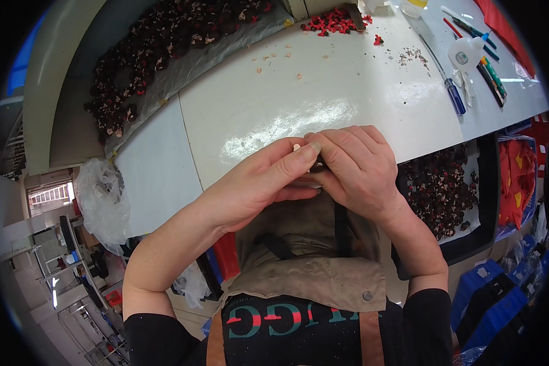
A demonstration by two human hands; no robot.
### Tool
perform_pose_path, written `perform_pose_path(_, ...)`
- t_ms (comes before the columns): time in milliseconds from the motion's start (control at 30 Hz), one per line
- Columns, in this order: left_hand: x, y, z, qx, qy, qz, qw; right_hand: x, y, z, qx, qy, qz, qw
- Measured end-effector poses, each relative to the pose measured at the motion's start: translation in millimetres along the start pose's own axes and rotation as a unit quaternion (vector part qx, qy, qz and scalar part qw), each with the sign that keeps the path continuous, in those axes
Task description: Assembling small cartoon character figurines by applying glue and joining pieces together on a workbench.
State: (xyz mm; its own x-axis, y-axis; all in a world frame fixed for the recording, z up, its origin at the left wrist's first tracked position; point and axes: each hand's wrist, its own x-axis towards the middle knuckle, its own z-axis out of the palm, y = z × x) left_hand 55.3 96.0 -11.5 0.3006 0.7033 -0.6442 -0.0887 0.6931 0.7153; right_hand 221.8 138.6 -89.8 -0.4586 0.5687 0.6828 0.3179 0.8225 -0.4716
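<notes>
Close together at the table's near edge, both hands are closed around a small dark-brown piece with a pale pink part (318,165). My left hand (268,174) pinches it from the left, thumb on top. From the right, my right hand (360,168) bends its fingers over it and hides most of it. What exactly the piece is cannot be made out. The white tabletop (250,110) lies just beyond the hands, with a few pale pink bits (299,76) scattered farther off.
A heap of similar dark pieces (158,55) fills a bin at the far left. Small red pieces (335,23) lie at the back. A blue-handled screwdriver (454,96), a white squeeze bottle (466,53) and pens (493,74) lie right. A black tray (485,201) holds more pieces.
</notes>
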Motion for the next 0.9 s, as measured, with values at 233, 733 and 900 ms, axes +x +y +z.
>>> perform_pose_path(233,-1,-1,0,-0.002,0.0,0.005,1.0,0,-1,1,-0.003,-0.004,0.0,1.0)
perform_pose_path(733,-7,-2,11,-0.043,0.006,0.033,0.999,5,-9,-14,0.006,0.016,0.015,1.0)
perform_pose_path(900,-8,-7,22,-0.076,0.003,0.071,0.995,6,-7,-29,0.041,0.027,0.025,0.998)
